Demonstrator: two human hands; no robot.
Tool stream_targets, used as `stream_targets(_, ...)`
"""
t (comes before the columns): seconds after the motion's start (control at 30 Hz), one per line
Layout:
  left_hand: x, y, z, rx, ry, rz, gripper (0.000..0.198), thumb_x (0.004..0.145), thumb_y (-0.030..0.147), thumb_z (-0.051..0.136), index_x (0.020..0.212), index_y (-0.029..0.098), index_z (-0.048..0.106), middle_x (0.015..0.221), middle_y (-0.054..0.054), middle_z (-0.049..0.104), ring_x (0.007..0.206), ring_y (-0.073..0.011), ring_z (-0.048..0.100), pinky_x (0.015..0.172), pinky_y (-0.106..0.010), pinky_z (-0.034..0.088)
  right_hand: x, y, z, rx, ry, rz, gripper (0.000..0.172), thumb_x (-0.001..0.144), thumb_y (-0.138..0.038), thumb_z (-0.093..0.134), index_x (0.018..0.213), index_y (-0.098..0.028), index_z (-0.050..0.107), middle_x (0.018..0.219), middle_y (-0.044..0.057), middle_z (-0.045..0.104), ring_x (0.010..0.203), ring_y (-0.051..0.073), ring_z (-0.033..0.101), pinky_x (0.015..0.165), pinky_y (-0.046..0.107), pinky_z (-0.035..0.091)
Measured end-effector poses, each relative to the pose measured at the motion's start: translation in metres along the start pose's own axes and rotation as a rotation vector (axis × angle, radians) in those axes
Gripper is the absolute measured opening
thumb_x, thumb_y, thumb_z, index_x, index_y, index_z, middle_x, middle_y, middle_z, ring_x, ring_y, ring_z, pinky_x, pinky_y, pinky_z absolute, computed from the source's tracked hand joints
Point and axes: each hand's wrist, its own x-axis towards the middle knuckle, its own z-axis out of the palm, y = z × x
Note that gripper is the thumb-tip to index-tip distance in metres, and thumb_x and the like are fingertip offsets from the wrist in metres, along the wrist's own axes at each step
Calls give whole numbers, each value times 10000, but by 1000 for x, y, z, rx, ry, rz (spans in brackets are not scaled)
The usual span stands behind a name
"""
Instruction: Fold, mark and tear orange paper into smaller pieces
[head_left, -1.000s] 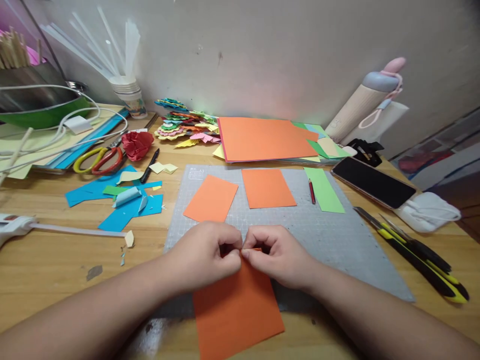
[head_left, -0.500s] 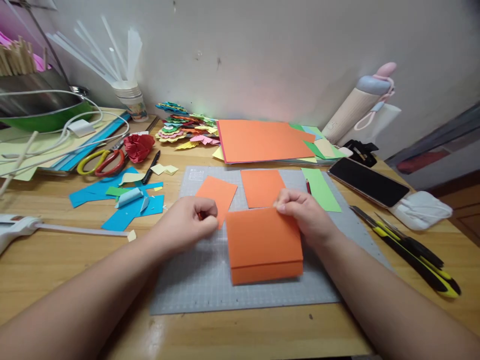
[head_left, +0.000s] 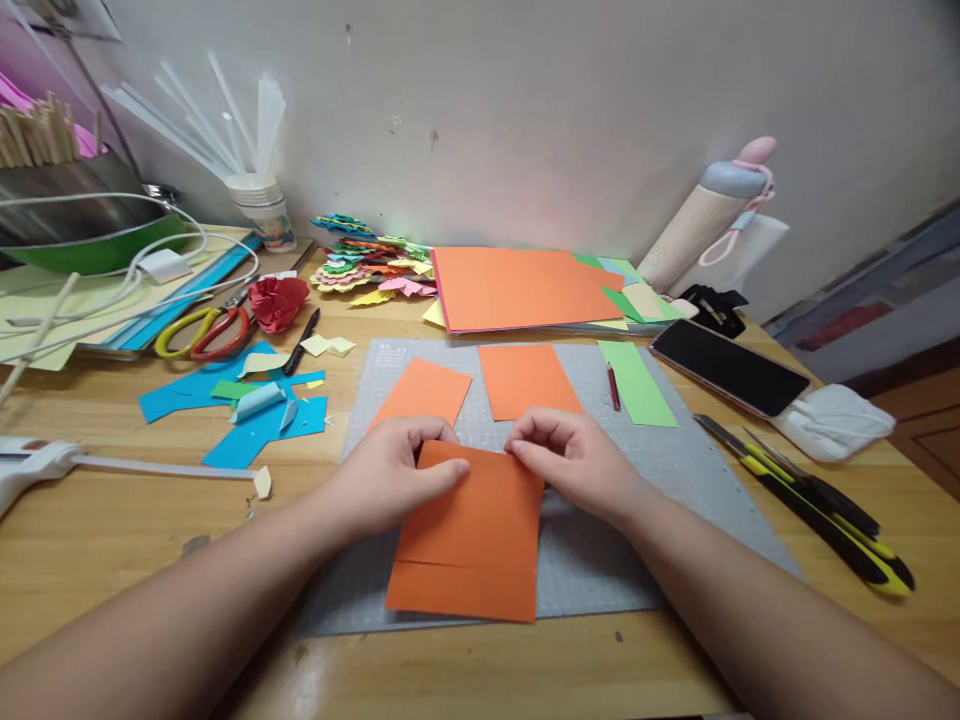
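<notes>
Between my hands is a folded sheet of orange paper [head_left: 472, 530], with a shorter layer over a longer one, so a strip shows along its near end. My left hand [head_left: 401, 470] grips its far left corner, thumb on top and fingers behind. At the far right corner, the thumb and fingers of my right hand [head_left: 570, 460] pinch the edge. The paper is held over a grey cutting mat [head_left: 600, 560]. Two other orange pieces, a tilted one [head_left: 431, 390] and a straighter one [head_left: 529, 380], lie on the mat beyond my hands.
A green paper strip [head_left: 637, 385] and a dark red pencil [head_left: 613, 387] lie on the mat. To the right are a utility knife [head_left: 817, 510] and a phone [head_left: 727, 367]. Leftward sit scissors [head_left: 202, 332], blue paper scraps [head_left: 232, 430] and a glue gun [head_left: 34, 465].
The folded orange paper has moved left and nearer, and has turned. My left hand, empty before, has taken hold of its left corner; my right hand has shifted left with it.
</notes>
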Motion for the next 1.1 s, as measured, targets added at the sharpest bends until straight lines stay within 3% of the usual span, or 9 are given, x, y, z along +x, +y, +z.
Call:
stream_targets(0.13,1,-4,5,162,-5,92,192,795,356,572,730,175,584,701,1,610,632,-129,552,542,-228,416,-4,1,6,-139,-127,-36,66,710,-145,496,678,-194,527,615,-37,485,576,106,437,537,241,342)
stream_targets(0.3,2,-2,6,295,71,248,262,847,376,509,711,179,617,674,12,602,627,-114,505,569,-229,373,-3,2,11,-158,-72,-53,80,649,-130,457,606,-195,477,582,-48,413,555,94,372,507,235,289)
stream_targets(0.43,2,0,-3,288,198,251,269,830,399,527,705,186,633,685,10,607,657,-133,518,599,-245,377,1,2,3,-56,-47,-10,73,642,-149,455,598,-192,495,559,-53,418,522,87,382,485,229,290)
stream_targets(0.57,5,0,-18,141,322,201,260,796,419,587,678,190,619,660,25,573,634,-126,504,569,-230,360,7,5,-13,50,-3,79,58,641,-151,477,619,-187,516,535,-37,531,487,96,493,460,220,348)
stream_targets(0.73,12,-3,-24,-275,483,123,249,732,430,676,750,188,620,694,11,611,623,-133,544,520,-218,370,11,8,-16,325,101,111,80,735,-225,538,673,-188,503,609,-20,582,523,110,586,432,197,379)
stream_targets(0.87,17,-9,-18,-422,497,76,315,723,465,683,854,185,625,787,-17,665,664,-151,591,540,-233,420,7,8,-3,533,-81,120,239,785,-352,632,962,-197,593,836,18,641,666,115,600,571,237,520)
stream_targets(0.97,19,-12,-16,-303,566,143,330,741,433,676,972,204,618,937,-31,671,783,-172,620,634,-264,474,3,9,1,534,-260,98,293,775,-353,667,1010,-180,648,915,48,663,718,128,608,643,279,556)
stream_targets(1.03,18,-11,-17,-103,585,250,338,773,399,651,1061,225,615,1113,-51,632,970,-208,604,782,-320,491,2,9,0,564,-259,80,280,775,-349,673,1001,-185,676,904,45,674,694,122,610,635,275,549)
stream_targets(1.1,16,-10,-17,112,510,366,356,822,426,593,1121,236,618,1265,-65,561,1168,-243,513,963,-386,423,2,7,-3,607,-198,66,274,775,-352,676,1001,-199,693,894,42,683,703,127,618,644,267,529)
